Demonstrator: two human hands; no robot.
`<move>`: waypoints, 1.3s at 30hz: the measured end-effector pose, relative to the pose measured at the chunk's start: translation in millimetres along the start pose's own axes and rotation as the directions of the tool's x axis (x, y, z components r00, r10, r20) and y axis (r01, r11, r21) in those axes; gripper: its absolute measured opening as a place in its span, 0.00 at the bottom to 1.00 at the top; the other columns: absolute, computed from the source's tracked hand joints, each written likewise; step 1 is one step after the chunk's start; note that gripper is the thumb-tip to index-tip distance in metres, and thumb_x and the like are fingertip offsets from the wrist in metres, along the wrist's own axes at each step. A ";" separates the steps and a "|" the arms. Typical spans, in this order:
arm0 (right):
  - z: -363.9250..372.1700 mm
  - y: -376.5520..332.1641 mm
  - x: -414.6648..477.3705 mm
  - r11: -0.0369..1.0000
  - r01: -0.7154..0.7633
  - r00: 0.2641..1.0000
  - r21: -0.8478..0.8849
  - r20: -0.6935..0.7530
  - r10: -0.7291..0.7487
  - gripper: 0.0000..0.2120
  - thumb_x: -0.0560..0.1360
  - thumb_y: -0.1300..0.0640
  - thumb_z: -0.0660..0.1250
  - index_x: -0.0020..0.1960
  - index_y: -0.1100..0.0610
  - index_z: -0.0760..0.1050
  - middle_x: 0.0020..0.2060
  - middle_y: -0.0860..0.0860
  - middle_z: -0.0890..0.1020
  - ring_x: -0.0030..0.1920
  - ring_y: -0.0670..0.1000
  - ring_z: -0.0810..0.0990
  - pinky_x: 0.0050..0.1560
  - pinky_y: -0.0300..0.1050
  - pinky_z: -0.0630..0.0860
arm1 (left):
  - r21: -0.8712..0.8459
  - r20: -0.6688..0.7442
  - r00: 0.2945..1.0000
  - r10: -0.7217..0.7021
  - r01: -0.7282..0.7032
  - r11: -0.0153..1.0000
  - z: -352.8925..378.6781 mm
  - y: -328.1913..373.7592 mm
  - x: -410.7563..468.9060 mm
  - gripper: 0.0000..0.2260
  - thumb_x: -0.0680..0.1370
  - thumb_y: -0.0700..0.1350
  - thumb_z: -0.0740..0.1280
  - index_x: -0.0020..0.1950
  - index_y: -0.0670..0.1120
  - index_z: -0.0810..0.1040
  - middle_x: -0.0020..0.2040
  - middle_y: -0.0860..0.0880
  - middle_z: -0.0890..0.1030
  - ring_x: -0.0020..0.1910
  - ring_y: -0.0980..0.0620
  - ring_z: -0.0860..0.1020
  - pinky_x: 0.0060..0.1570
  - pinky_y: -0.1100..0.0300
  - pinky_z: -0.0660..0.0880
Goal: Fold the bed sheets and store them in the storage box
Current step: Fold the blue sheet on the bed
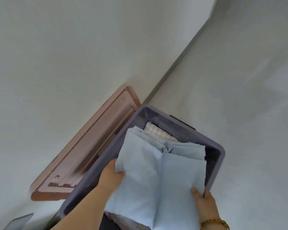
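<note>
Head view: A person holds a folded pale blue bed sheet (156, 171) over an open purple-grey storage box (222, 156), which sits at 5 o'clock in the frame. The left hand (112, 173) grasps the sheet's edge at 9 o'clock, its fingers tucked out of sight under the cloth. The right hand (203, 198) pinches the corner at 4 o'clock between thumb and finger and wears a gold bracelet (214, 224) at the wrist. The sheet's far end lies inside the box; its near end reaches past the rim at 6 o'clock. A pink checked cloth (158, 133) shows in the box at the sheet's 12 o'clock. A pink lid (93, 138) lies just beside the box at 9 o'clock.
</note>
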State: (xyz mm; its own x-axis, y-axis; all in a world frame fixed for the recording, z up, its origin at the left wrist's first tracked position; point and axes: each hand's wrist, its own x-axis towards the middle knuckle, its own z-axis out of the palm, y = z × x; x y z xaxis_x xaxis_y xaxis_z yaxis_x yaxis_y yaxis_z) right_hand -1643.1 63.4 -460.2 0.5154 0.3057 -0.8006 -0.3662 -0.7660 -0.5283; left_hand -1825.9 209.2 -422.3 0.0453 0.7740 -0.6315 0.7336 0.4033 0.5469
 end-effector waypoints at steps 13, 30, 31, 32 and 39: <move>81.8 59.4 143.9 0.929 -0.081 0.915 0.360 -0.343 0.213 0.21 0.77 0.71 0.53 0.69 0.64 0.63 0.63 0.63 0.72 0.57 0.62 0.74 0.49 0.44 0.67 | 0.472 0.071 0.943 0.326 -0.319 0.822 85.8 -17.1 172.6 0.28 0.79 0.33 0.54 0.76 0.49 0.52 0.74 0.44 0.58 0.66 0.44 0.66 0.56 0.55 0.65; 121.6 101.3 231.7 0.539 0.292 0.815 -0.790 -0.089 -0.572 0.36 0.63 0.35 0.34 0.69 0.46 0.40 0.69 0.48 0.36 0.74 0.52 0.38 0.59 0.40 0.16 | 0.820 0.249 0.926 0.284 -0.358 0.448 155.1 -83.1 241.9 0.32 0.78 0.63 0.48 0.74 0.54 0.33 0.75 0.48 0.32 0.74 0.49 0.34 0.72 0.53 0.35; 125.9 104.9 238.6 0.538 0.281 0.807 -0.795 -0.107 -0.580 0.36 0.66 0.36 0.37 0.71 0.48 0.45 0.72 0.52 0.43 0.72 0.51 0.41 0.61 0.40 0.18 | 0.813 0.242 0.924 0.297 -0.360 0.457 159.8 -88.7 246.3 0.32 0.78 0.63 0.48 0.74 0.54 0.33 0.75 0.48 0.32 0.74 0.50 0.34 0.72 0.54 0.34; 128.8 107.9 244.1 0.539 0.272 0.797 -0.798 -0.127 -0.590 0.35 0.68 0.37 0.42 0.72 0.51 0.52 0.73 0.57 0.53 0.71 0.51 0.45 0.64 0.40 0.21 | 0.809 0.229 0.922 0.313 -0.359 0.465 162.9 -92.5 249.5 0.32 0.78 0.63 0.48 0.74 0.54 0.33 0.75 0.48 0.32 0.74 0.50 0.34 0.72 0.55 0.34; 134.8 109.7 254.9 0.529 0.239 0.819 -0.814 -0.124 -0.560 0.34 0.69 0.38 0.44 0.72 0.51 0.53 0.71 0.63 0.62 0.69 0.55 0.50 0.65 0.41 0.22 | 0.801 0.174 0.912 0.370 -0.350 0.485 176.8 -104.6 263.9 0.32 0.78 0.63 0.48 0.70 0.55 0.29 0.76 0.49 0.33 0.75 0.50 0.35 0.72 0.55 0.34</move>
State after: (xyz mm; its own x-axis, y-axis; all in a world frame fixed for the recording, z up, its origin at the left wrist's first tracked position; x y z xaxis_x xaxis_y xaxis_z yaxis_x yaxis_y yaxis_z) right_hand -1656.3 133.5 -760.3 0.7236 0.6093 -0.3244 0.5600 -0.7929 -0.2403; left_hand -1770.7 285.0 -743.4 0.4311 0.7705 -0.4695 0.8834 -0.4663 0.0460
